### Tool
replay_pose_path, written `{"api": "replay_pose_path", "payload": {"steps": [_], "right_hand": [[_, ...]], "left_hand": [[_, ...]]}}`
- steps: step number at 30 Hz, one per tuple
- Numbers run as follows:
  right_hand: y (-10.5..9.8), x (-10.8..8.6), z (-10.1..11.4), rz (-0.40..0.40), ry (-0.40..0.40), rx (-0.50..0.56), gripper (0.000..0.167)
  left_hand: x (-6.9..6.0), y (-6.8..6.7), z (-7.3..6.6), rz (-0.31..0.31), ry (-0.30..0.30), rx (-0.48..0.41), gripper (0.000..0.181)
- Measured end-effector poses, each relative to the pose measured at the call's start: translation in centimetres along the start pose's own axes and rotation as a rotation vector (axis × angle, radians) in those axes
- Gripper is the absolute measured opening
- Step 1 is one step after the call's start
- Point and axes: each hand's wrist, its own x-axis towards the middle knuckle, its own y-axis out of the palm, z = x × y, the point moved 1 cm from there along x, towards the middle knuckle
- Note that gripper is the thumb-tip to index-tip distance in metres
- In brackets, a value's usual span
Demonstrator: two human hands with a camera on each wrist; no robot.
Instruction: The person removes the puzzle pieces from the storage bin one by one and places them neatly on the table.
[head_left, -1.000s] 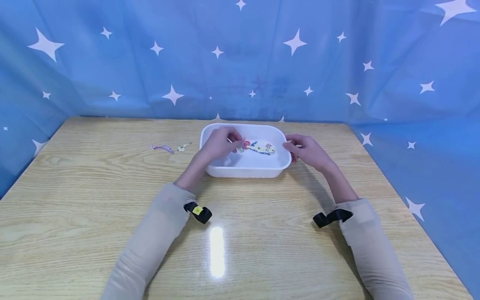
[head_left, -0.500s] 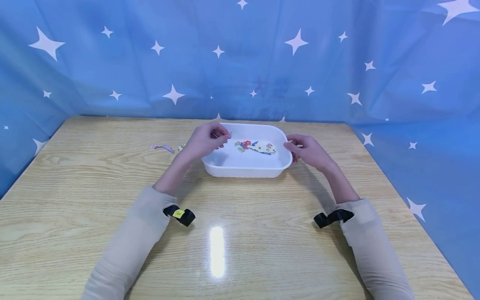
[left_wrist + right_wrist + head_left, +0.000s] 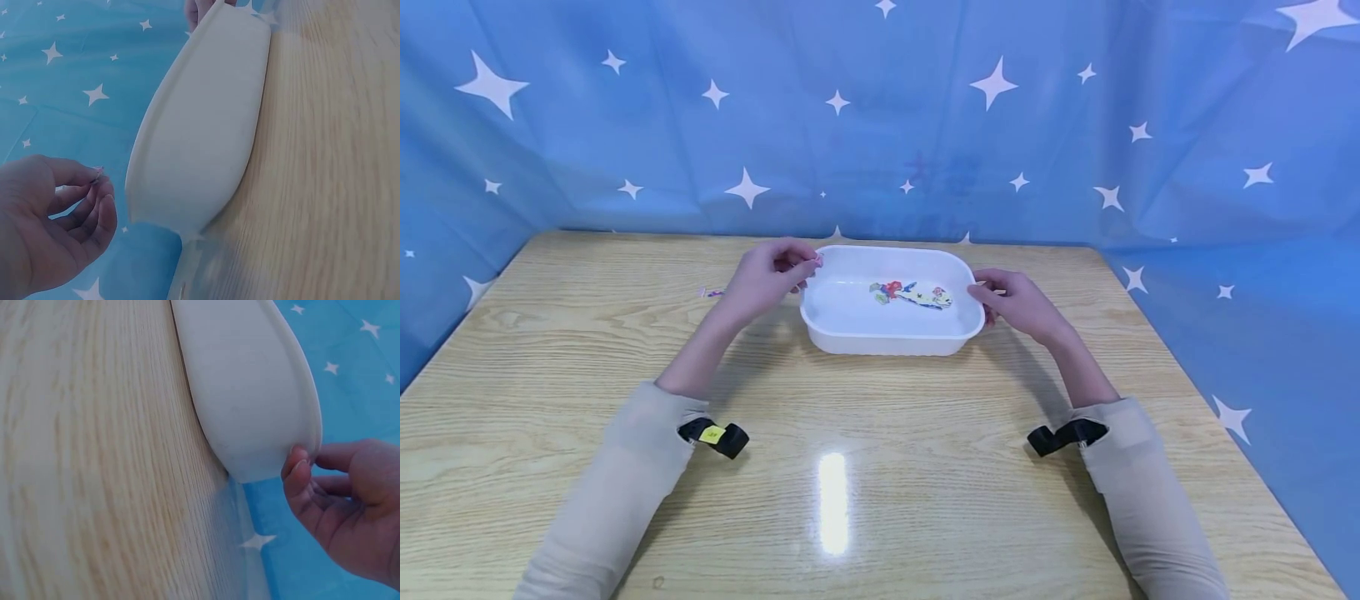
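Head view: left hand [image 3: 767,279] pinches a small pink piece [image 3: 818,261] between thumb and fingertips, near the far left corner of the white tub [image 3: 850,321]; left wrist view shows it clear of the rim. Piece probably feather-light, easily bent; take by an edge. Right hand [image 3: 1013,302] grips the tub's right rim. Tub looks stiff, light, perhaps slick; rim the sure hold. Inside: colourful cut-outs [image 3: 928,297]. Left, on wooden table [image 3: 925,467]: purple strip [image 3: 711,292], partly hidden.
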Motion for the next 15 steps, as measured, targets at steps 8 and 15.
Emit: {"api": "replay_pose_path", "payload": {"steps": [8,15], "right_hand": [[0.0,0.0,0.1,0.002,0.0,-0.002,0.045],[0.1,0.0,0.2,0.005,0.0,-0.003,0.044]], "left_hand": [[-1.3,-2.7,1.6,-0.053,-0.001,0.038,0.024],[-2.7,-5.3,3.4,-0.068,-0.054,0.066,0.027]]}}
